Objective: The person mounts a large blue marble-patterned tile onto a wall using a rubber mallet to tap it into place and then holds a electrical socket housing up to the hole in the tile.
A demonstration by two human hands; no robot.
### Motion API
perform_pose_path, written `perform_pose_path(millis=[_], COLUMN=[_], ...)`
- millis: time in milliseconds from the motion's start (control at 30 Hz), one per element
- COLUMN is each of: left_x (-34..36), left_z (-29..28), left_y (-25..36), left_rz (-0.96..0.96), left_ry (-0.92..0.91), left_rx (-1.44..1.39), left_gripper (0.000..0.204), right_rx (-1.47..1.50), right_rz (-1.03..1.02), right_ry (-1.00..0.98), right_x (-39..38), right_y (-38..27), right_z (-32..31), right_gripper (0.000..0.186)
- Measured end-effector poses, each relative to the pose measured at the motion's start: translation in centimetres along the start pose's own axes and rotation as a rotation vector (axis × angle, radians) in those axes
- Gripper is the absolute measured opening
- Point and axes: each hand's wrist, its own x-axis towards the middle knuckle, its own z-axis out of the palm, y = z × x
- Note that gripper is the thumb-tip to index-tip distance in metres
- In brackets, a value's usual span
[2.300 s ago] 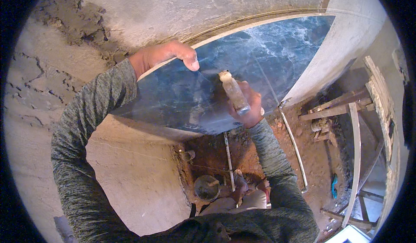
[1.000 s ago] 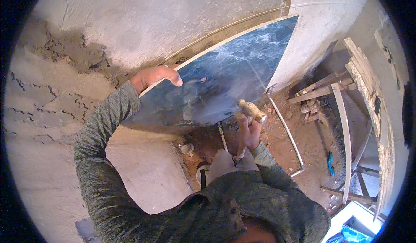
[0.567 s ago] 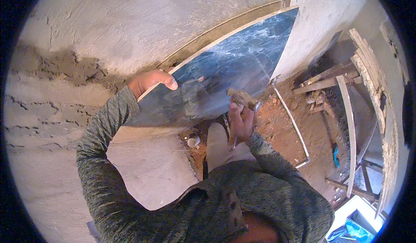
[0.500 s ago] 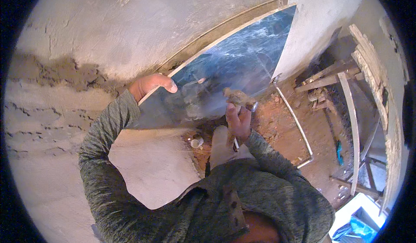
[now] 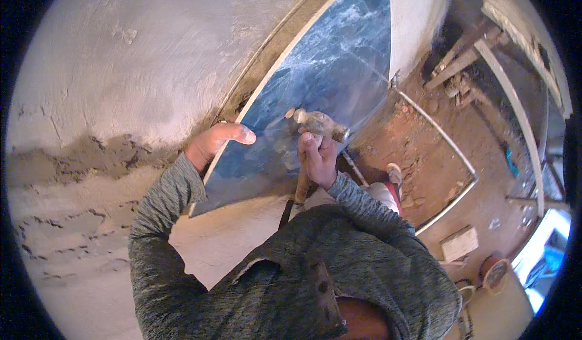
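Note:
A large glossy tile [image 5: 339,67] with a blue and white marbled face stands against the plastered wall. My left hand [image 5: 218,143] grips its pale left edge, with the thumb on the face and the other fingers hidden behind. In front of the tile, my right hand [image 5: 318,158] is wrapped round the wooden handle of a hammer [image 5: 326,126], close below its worn metal head. The head lies over the tile's face in view; whether it touches cannot be made out. A small reddish-brown spot shows on the tile beside the head.
Rough grey plaster [image 5: 151,55] covers the wall at left. A white pipe [image 5: 442,127] bends across the reddish dirt floor [image 5: 418,140] at right. Wooden planks [image 5: 515,103] lean beyond it. A pale block [image 5: 459,244] and a round container [image 5: 494,272] are at lower right.
The view has turned, so the tile appears steeper and the lower-right floor shows more. The hammer head now appears beside the reddish spot. My left hand keeps its grip on the tile edge.

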Motion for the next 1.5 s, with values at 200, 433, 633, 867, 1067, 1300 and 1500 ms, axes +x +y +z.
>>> perform_pose_path(millis=[200, 433, 633, 867, 1067, 1300, 1500], left_x=[0.0, 1.5, 1.1, 0.9, 1.0, 1.1, 1.0], left_z=[1.0, -0.6, -0.3, 0.5, 0.4, 0.7, 0.9], left_y=[0.6, 0.5, 0.5, 0.5, 0.5, 0.6, 0.4], left_rz=[0.108, 0.179, 0.218, 0.247, 0.272, 0.288, 0.291], left_ry=[-0.066, -0.141, -0.14, -0.133, -0.133, -0.136, -0.135], left_rx=[0.056, 0.127, 0.127, 0.126, 0.108, 0.104, 0.099], left_gripper=[0.037, 0.041, 0.045, 0.05, 0.055, 0.06, 0.065], right_rx=[0.009, 0.183, 0.101, 0.114, 0.221, 0.142, 0.077], right_rz=[-0.099, -0.062, -0.073, -0.246, -0.199, -0.147, -0.168], right_ry=[0.177, 0.206, 0.22, 0.27, 0.323, 0.341, 0.317], right_x=[-0.8, -0.9, -0.8, -0.3, -1.0, -0.9, -0.6], right_y=[1.2, 1.7, 2.4, 2.4, 1.4, 2.5, 3.0], right_z=[2.0, 3.2, 3.8, 4.1, 4.7, 4.3, 4.2], right_gripper=[0.025, 0.024, 0.024, 0.02, 0.018, 0.018, 0.019])
